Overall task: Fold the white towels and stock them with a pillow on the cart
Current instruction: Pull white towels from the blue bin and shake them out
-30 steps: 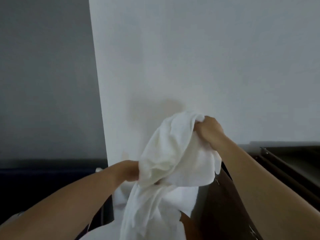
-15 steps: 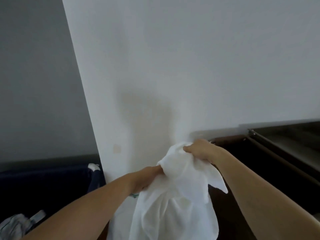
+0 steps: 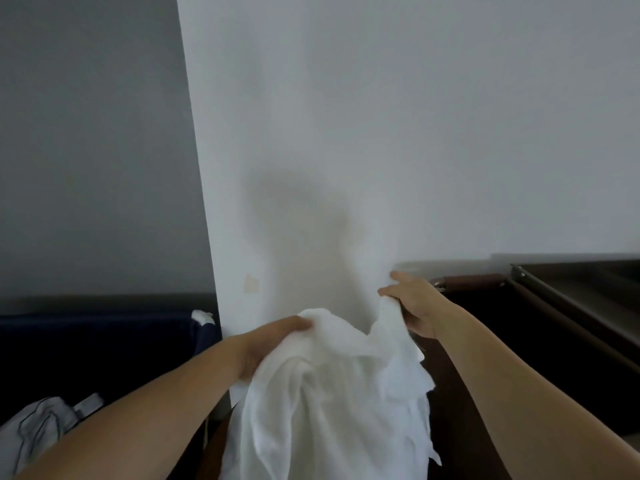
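Head view looks down at two bare forearms reaching forward toward a white wall [image 3: 398, 133]. Between them hangs a crumpled white towel [image 3: 329, 393], bunched at the top and draping down out of the bottom edge, in the near centre of the scene. Left hand [image 3: 273, 344] grips the towel's upper left edge, fingers curled into the cloth. Right hand [image 3: 412, 306] clenches a raised corner of the towel on the right, thumb and forefinger extended above the fabric. Right of the towel stands a dark brown cart [image 3: 519, 327] with a metal rail along its far right side. At far left sits a dark blue bin [image 3: 97, 341], and pale crumpled fabric [image 3: 34, 431] lies at the near left corner.
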Tool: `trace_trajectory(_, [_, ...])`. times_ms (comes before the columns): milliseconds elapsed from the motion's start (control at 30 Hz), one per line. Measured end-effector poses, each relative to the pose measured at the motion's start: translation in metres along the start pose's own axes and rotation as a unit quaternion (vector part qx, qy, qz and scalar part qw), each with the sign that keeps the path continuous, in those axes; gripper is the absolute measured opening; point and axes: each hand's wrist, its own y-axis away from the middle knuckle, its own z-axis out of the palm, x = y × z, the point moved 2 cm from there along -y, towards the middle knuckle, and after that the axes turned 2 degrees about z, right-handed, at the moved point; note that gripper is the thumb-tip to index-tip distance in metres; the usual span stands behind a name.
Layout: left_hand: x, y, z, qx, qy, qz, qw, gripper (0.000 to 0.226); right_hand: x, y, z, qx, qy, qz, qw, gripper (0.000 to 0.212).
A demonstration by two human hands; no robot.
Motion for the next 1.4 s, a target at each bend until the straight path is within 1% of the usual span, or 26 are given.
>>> trace_trajectory(133, [0.011, -0.004, -0.003, 0.033, 0.058, 0.028, 0.997, 0.054, 0.0, 0.011, 0.017, -0.048, -0.18, 0.014, 0.982, 0.028])
trace_trajectory(200, [0.016, -0.007, -0.006, 0.045, 0.06, 0.035, 0.997, 0.055, -0.002, 0.012, 0.019, -0.061, -0.204, -0.022, 0.977, 0.042])
trace_trajectory(233, [0.019, -0.007, -0.007, 0.043, 0.053, 0.035, 0.997, 0.056, -0.003, 0.012, 0.02, -0.062, -0.166, -0.05, 0.983, 0.046])
trace_trajectory(267, [0.022, -0.007, -0.007, 0.034, 0.049, 0.033, 0.998, 0.058, -0.003, 0.012, 0.022, -0.049, -0.075, -0.089, 0.992, 0.048])
trace_trajectory(300, [0.025, -0.006, -0.006, 0.025, 0.044, 0.031, 0.998, 0.059, -0.004, 0.012, 0.023, -0.016, 0.07, -0.131, 0.989, 0.049])
trace_trajectory(333, [0.029, -0.005, -0.004, 0.016, 0.038, 0.033, 0.999, 0.06, -0.004, 0.013, 0.025, 0.013, 0.221, -0.164, 0.961, 0.05])
trace_trajectory(367, [0.033, -0.004, -0.002, 0.004, 0.032, 0.037, 0.999, 0.059, -0.003, 0.012, 0.028, 0.033, 0.344, -0.186, 0.92, 0.047])
trace_trajectory(400, [0.038, -0.003, 0.001, -0.013, 0.026, 0.045, 0.999, 0.059, -0.002, 0.013, 0.03, 0.05, 0.426, -0.194, 0.882, 0.041])
trace_trajectory(467, [0.048, -0.001, 0.005, -0.043, 0.016, 0.056, 0.997, 0.063, -0.003, 0.019, 0.037, 0.091, 0.512, -0.191, 0.833, 0.025])
trace_trajectory(533, [0.058, 0.003, 0.008, -0.061, 0.011, 0.064, 0.996, 0.066, -0.001, 0.022, 0.039, 0.144, 0.591, -0.209, 0.766, 0.035])
trace_trajectory(567, [0.063, 0.005, 0.006, -0.059, 0.012, 0.066, 0.996, 0.066, 0.0, 0.022, 0.041, 0.153, 0.607, -0.248, 0.74, 0.038])
trace_trajectory(600, [0.067, 0.004, 0.004, -0.047, 0.015, 0.065, 0.997, 0.065, 0.0, 0.021, 0.041, 0.142, 0.584, -0.299, 0.741, 0.035])
trace_trajectory(667, [0.072, 0.0, -0.003, -0.023, 0.015, 0.06, 0.998, 0.066, -0.001, 0.026, 0.041, 0.068, 0.427, -0.354, 0.83, 0.026])
trace_trajectory(700, [0.073, -0.001, -0.003, -0.018, 0.01, 0.057, 0.998, 0.066, -0.001, 0.026, 0.041, 0.02, 0.35, -0.352, 0.868, 0.032])
trace_trajectory(733, [0.073, -0.003, -0.002, -0.019, 0.008, 0.056, 0.998, 0.066, -0.002, 0.029, 0.045, -0.038, 0.289, -0.344, 0.892, 0.039])
trace_trajectory(800, [0.073, -0.005, 0.003, -0.038, 0.004, 0.059, 0.998, 0.058, -0.001, 0.03, 0.054, -0.102, 0.28, -0.323, 0.898, 0.043])
trace_trajectory(833, [0.073, -0.005, 0.006, -0.046, 0.0, 0.06, 0.997, 0.053, 0.002, 0.027, 0.059, -0.099, 0.313, -0.325, 0.887, 0.038])
trace_trajectory(933, [0.076, -0.001, 0.013, -0.029, -0.019, 0.059, 0.998, 0.048, 0.0, 0.014, 0.06, 0.007, 0.342, -0.349, 0.872, 0.022])
trace_trajectory(1000, [0.077, 0.001, 0.012, 0.056, -0.026, 0.132, 0.989, 0.04, -0.003, 0.01, 0.055, 0.061, 0.311, -0.338, 0.886, 0.024])
trace_trajectory(1067, [0.073, 0.008, 0.011, 0.136, -0.108, 0.256, 0.951, 0.026, -0.008, 0.006, 0.05, 0.077, 0.273, -0.303, 0.91, 0.027])
trace_trajectory(1100, [0.069, 0.011, 0.011, 0.151, -0.166, 0.302, 0.927, 0.029, -0.011, 0.006, 0.049, 0.073, 0.263, -0.276, 0.922, 0.026])
trace_trajectory(1167, [0.054, 0.01, 0.011, 0.157, -0.291, 0.325, 0.886, 0.035, -0.016, 0.006, 0.051, 0.046, 0.257, -0.236, 0.936, 0.028])
trace_trajectory(1233, [0.036, 0.001, 0.009, 0.177, -0.398, 0.311, 0.845, 0.021, -0.019, 0.006, 0.051, 0.015, 0.237, -0.214, 0.948, 0.03])
trace_trajectory(1267, [0.028, -0.003, 0.008, 0.193, -0.412, 0.299, 0.839, 0.016, -0.02, 0.008, 0.051, 0.004, 0.225, -0.21, 0.951, 0.028])
trace_trajectory(1333, [0.013, -0.01, 0.004, 0.205, -0.394, 0.26, 0.857, 0.012, -0.024, 0.012, 0.05, -0.007, 0.19, -0.208, 0.959, 0.032])
trace_trajectory(1400, [-0.007, -0.015, 0.003, 0.142, -0.346, 0.203, 0.905, 0.024, -0.031, 0.018, 0.048, 0.002, 0.116, -0.21, 0.971, 0.042])
